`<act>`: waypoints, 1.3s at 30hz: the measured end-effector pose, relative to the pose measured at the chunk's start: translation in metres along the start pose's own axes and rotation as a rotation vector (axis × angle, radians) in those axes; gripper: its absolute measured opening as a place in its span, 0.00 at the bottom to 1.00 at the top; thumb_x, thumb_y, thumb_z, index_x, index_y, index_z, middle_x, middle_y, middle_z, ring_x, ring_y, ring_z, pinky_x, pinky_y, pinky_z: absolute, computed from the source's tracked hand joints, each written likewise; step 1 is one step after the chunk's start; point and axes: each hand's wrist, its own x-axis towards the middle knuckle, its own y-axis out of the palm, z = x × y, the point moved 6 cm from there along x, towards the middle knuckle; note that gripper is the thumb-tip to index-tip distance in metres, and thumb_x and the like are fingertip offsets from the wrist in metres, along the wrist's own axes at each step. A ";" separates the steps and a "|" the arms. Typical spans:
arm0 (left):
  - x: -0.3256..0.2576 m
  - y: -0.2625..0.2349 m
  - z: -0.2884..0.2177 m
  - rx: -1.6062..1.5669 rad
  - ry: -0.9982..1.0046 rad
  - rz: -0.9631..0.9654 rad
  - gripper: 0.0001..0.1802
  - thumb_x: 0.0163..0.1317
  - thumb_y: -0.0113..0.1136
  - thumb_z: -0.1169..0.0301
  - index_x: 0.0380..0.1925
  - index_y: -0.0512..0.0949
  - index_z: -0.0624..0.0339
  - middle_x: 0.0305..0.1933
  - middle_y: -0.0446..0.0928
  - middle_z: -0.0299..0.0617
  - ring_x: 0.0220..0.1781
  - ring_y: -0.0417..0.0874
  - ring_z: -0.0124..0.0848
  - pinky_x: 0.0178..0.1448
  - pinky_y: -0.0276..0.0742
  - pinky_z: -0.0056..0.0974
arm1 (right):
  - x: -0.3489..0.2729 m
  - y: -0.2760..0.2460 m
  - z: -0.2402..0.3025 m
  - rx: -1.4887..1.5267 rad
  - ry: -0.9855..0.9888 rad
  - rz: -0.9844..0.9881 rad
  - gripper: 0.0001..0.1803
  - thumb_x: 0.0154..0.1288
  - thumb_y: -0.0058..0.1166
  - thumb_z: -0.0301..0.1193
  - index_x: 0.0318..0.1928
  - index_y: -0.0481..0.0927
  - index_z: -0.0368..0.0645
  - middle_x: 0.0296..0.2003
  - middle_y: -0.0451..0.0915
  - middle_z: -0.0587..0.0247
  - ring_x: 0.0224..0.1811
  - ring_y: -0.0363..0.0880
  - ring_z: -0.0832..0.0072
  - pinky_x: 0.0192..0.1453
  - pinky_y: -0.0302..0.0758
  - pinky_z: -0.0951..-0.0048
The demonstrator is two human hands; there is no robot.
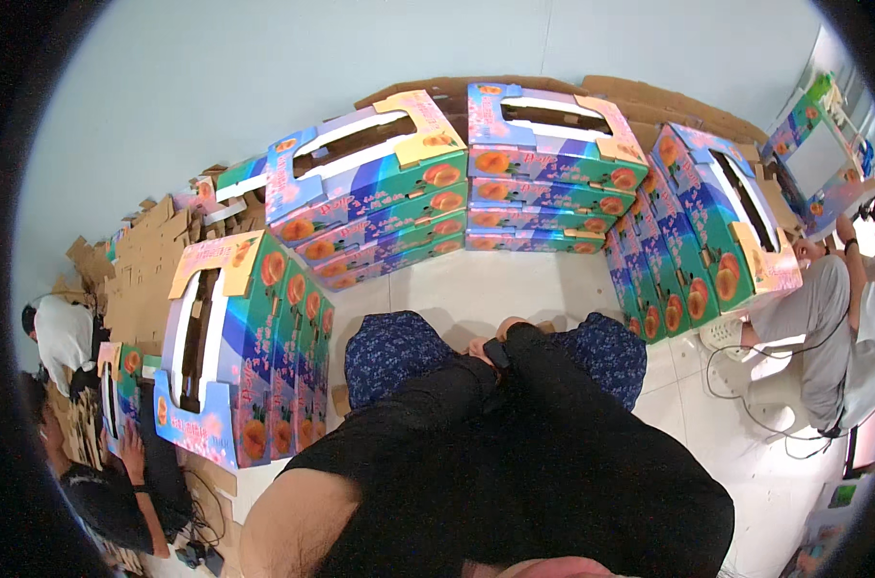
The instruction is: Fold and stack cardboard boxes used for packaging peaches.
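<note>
My left hand and my right hand rest close together between my knees, in front of the blue patterned cloth over my legs. A small dark object shows beside them; I cannot make out whether it is worn or held. Most of the fingers are hidden. Beyond my hands stand stacks of colourful cartons printed with orange fruit: a left stack, a back left stack, a back middle stack and a right stack. Their tops have long openings with white edges. Neither hand touches a carton.
Flattened brown cardboard is piled along the wall at the left. At the lower left a person has a hand on another carton. A seated person is at the right, near a loose cable on the tiled floor.
</note>
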 end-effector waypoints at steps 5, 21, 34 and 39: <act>-0.025 0.011 0.060 -0.286 0.227 -0.287 0.12 0.60 0.54 0.58 0.28 0.71 0.55 0.31 0.70 0.39 0.35 0.69 0.33 0.39 0.62 0.41 | -0.182 -0.024 0.059 0.157 -0.146 -0.105 0.17 0.54 0.63 0.41 0.41 0.86 0.44 0.43 0.82 0.49 0.43 0.82 0.54 0.48 0.76 0.49; -0.074 -0.020 0.063 -0.465 0.735 -0.789 0.11 0.61 0.53 0.60 0.31 0.75 0.56 0.33 0.75 0.44 0.38 0.75 0.39 0.41 0.68 0.44 | -0.137 0.018 0.052 -0.247 0.287 -0.254 0.09 0.57 0.54 0.44 0.28 0.82 0.57 0.21 0.77 0.76 0.22 0.75 0.72 0.23 0.63 0.64; -0.090 -0.027 0.069 -0.483 0.902 -0.808 0.12 0.61 0.52 0.61 0.34 0.79 0.57 0.36 0.78 0.49 0.41 0.79 0.43 0.43 0.73 0.46 | -0.092 0.054 0.037 -0.626 0.700 0.389 0.12 0.60 0.46 0.44 0.24 0.75 0.56 0.21 0.73 0.75 0.24 0.74 0.76 0.27 0.63 0.70; -0.093 -0.025 0.066 -0.469 0.943 -0.822 0.13 0.61 0.52 0.62 0.35 0.80 0.57 0.36 0.80 0.50 0.42 0.81 0.45 0.44 0.75 0.47 | -0.091 0.046 0.034 -0.500 0.650 0.188 0.11 0.59 0.47 0.43 0.27 0.78 0.54 0.25 0.77 0.71 0.28 0.77 0.73 0.31 0.67 0.67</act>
